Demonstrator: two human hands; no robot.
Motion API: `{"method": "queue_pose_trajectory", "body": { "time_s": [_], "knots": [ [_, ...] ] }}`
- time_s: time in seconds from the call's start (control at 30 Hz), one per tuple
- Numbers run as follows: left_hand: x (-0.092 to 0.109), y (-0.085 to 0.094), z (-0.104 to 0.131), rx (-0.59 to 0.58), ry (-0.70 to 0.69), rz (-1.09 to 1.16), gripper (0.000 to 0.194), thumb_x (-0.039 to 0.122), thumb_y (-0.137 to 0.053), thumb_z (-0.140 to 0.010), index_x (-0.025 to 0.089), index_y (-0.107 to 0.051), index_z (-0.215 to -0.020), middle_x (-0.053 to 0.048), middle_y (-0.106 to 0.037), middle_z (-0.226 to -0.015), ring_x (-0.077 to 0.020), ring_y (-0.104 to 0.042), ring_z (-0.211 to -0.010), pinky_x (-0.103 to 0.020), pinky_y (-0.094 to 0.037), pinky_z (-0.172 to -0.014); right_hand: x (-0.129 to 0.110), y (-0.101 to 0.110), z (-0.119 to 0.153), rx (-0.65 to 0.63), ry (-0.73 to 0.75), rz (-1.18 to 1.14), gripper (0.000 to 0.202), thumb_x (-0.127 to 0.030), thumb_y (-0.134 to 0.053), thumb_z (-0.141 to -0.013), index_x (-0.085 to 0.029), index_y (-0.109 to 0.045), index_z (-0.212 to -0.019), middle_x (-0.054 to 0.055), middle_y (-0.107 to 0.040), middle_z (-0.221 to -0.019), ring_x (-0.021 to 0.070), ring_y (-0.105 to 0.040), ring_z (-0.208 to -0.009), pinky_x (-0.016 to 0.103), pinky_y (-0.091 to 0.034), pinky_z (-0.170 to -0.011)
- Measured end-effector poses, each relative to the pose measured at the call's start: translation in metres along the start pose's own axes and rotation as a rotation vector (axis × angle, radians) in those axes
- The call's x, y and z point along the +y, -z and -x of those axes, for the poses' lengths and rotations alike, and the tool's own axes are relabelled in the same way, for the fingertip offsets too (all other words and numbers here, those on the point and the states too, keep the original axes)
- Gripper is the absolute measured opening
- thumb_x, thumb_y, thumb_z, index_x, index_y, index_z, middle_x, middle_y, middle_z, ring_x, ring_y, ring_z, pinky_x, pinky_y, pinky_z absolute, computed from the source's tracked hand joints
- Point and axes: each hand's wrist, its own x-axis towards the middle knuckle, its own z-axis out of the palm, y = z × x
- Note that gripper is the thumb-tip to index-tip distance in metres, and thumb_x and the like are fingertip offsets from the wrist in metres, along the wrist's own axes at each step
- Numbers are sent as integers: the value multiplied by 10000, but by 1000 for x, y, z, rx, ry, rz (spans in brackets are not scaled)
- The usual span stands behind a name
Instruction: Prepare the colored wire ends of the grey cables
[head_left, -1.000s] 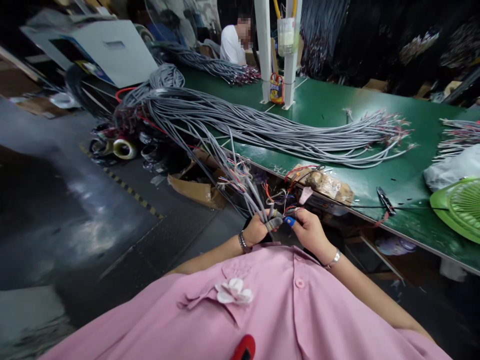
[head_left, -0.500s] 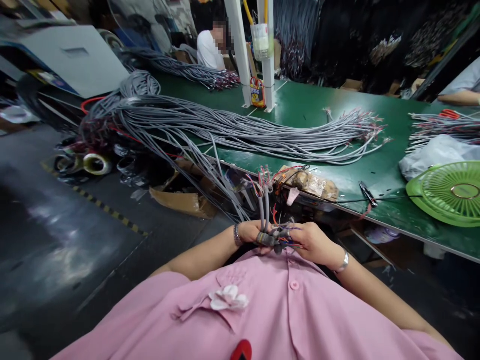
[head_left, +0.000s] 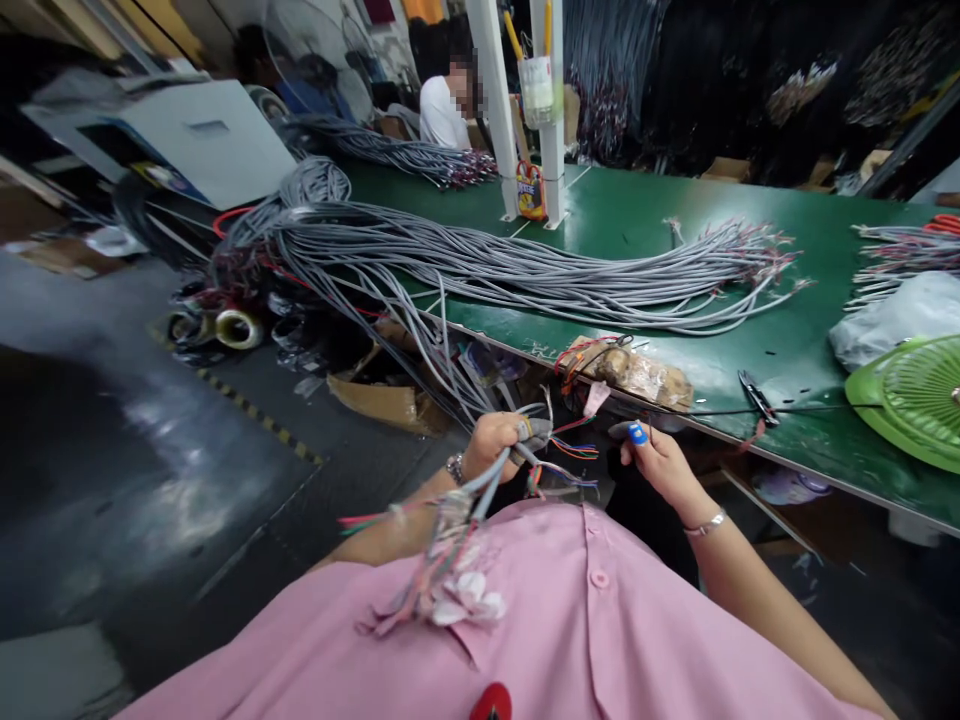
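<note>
In front of my waist, my left hand (head_left: 491,445) is closed around several grey cables (head_left: 489,485), with grey covering on its fingertips. Some stripped ends with red, green and pale wires hang down over the pink shirt. Other coloured wires (head_left: 576,450) stick out to the right of the fist. My right hand (head_left: 660,468) is apart from the cables, to their right, below the bench edge. Its fingers are curled in with thumb and index close together. A blue wrap (head_left: 637,432) is on one digit, and whatever the pinch holds, if anything, cannot be made out.
A long bundle of grey cables (head_left: 510,255) lies across the green bench (head_left: 615,200). Near its front edge are a taped block (head_left: 637,375), cutters (head_left: 757,398) and a green fan (head_left: 915,400). Below stands a cardboard box (head_left: 386,405). A person (head_left: 444,108) sits behind the bench.
My right hand has moved right, away from the cables. The cable ends in my left hand, upright before, now hang down over the shirt. The view has shifted slightly left.
</note>
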Motion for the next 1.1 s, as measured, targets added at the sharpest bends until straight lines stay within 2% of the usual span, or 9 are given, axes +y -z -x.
{"method": "queue_pose_trajectory", "body": {
  "time_s": [0.1, 0.2, 0.3, 0.37, 0.43, 0.57, 0.83, 0.97, 1.1],
  "knots": [
    [-14, -13, 0, 33, -91, -159, 206, 307, -888, -540, 197, -717, -574, -123, -727, -707, -275, -672, -753, -477, -531, -815, 1, -16, -10, 3, -114, -239, 526, -635, -467, -915, -158, -671, -1008, 26, -650, -694, 84, -373, -431, 231, -278, -403],
    [-26, -19, -6, 113, -142, -225, 162, 276, -869, -574, 205, -727, -606, -114, -723, -729, -255, -664, -748, -479, -524, -831, -3, -23, -25, -6, -233, -460, 544, -686, -547, -838, -161, -659, -931, 26, -638, -680, 78, -336, -446, 209, -205, -383],
    [-35, -18, -16, 51, -140, -272, 143, 242, -848, -601, 192, -758, -701, -122, -725, -781, -250, -669, -765, -461, -525, -824, -7, -28, -42, -58, -330, -591, 524, -682, -610, -791, -161, -637, -840, 25, -632, -687, 65, -294, -452, 195, -142, -384],
    [-39, -17, -23, -11, -155, -311, 174, 229, -841, -603, 190, -773, -758, -130, -736, -822, -261, -674, -791, -470, -512, -846, -11, -31, -51, -86, -345, -623, 510, -673, -634, -779, -164, -623, -815, 11, -607, -666, 61, -292, -452, 189, -132, -389],
    [-41, -18, -28, -51, -171, -320, 191, 220, -844, -594, 192, -776, -770, -133, -742, -840, -269, -676, -809, -480, -498, -868, -15, -35, -58, -101, -318, -618, 498, -668, -637, -784, -170, -608, -789, -26, -520, -576, 64, -284, -445, 188, -133, -392],
    [-44, -21, -36, -87, -167, -282, 134, 205, -841, -599, 200, -757, -703, -112, -720, -780, -245, -671, -767, -448, -506, -842, -20, -39, -61, -50, -262, -588, 466, -633, -657, -797, -186, -553, -718, -79, -362, -482, 63, -229, -430, 195, -142, -394],
    [-56, -15, -45, -154, -234, -362, 165, 201, -813, -621, 207, -771, -780, -118, -730, -832, -242, -672, -779, -420, -507, -810, -20, -44, -62, 28, -264, -643, 453, -611, -686, -782, -179, -567, -716, -71, -372, -516, 59, -233, -437, 197, -140, -382],
    [-52, -17, -49, -166, -213, -354, 139, 250, -816, -635, 212, -763, -759, -115, -729, -813, -247, -664, -773, -417, -505, -793, -20, -46, -67, 46, -319, -650, 519, -685, -674, -742, -184, -551, -686, -56, -407, -528, 57, -231, -423, 205, -136, -362],
    [-45, -23, -52, -193, -197, -332, 122, 290, -820, -641, 216, -741, -697, -109, -711, -757, -246, -645, -748, -405, -496, -766, -23, -46, -69, 54, -362, -704, 537, -684, -735, -680, -194, -515, -664, -57, -408, -505, 61, -262, -420, 208, -171, -359]
  ]
}}
